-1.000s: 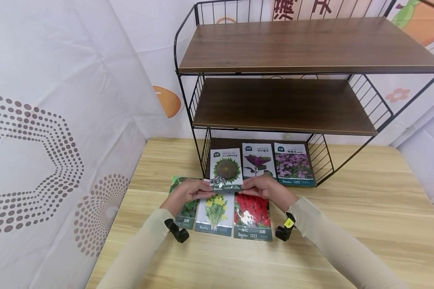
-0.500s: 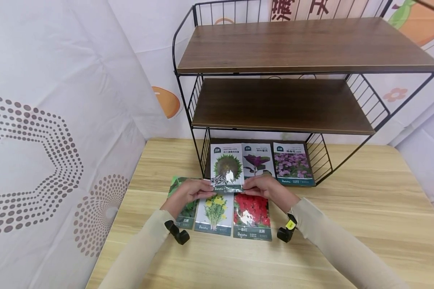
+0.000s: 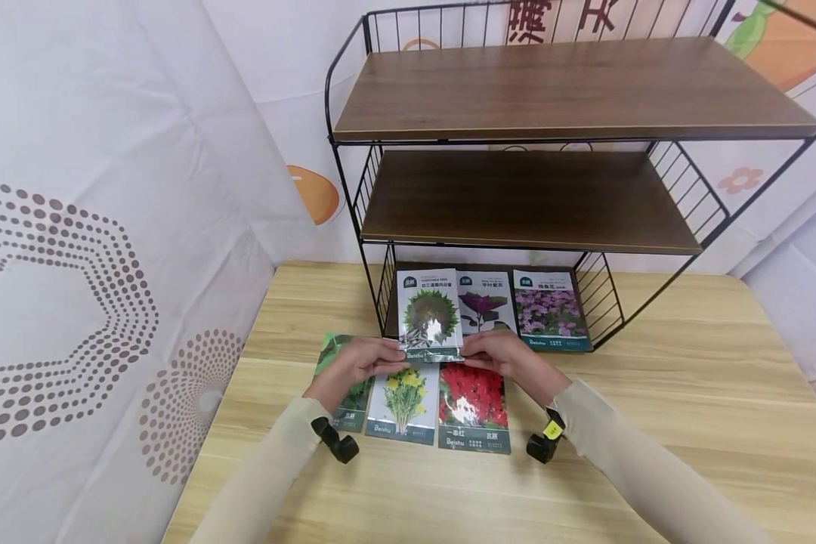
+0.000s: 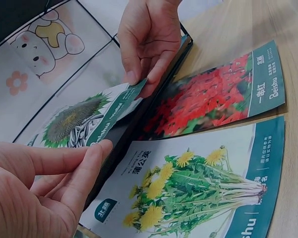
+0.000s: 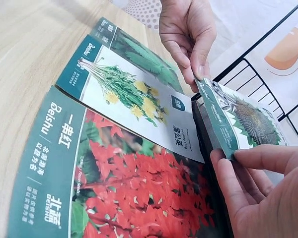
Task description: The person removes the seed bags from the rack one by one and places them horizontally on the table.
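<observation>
Left hand (image 3: 362,363) and right hand (image 3: 505,357): both grips narrow, pinching the sunflower packet (image 3: 430,313) by its lower corners; it's at the left end of the bottom shelf (image 3: 394,311), lower edge by the shelf's front edge; purple-leaf packet (image 3: 487,302) and purple-flower packet (image 3: 552,311) sit toward shelf's right edge; dandelion packet (image 3: 403,400) on worktop (image 3: 687,423), near shelf's front edge.

We are holding the sunflower packet (image 3: 431,311) by its lower corners. It is showing a brown, green-fringed seed head on white above striped seeds and a dark green bottom band. It is tilting, glossy face up, at the lowest shelf's (image 3: 486,267) left end.
</observation>
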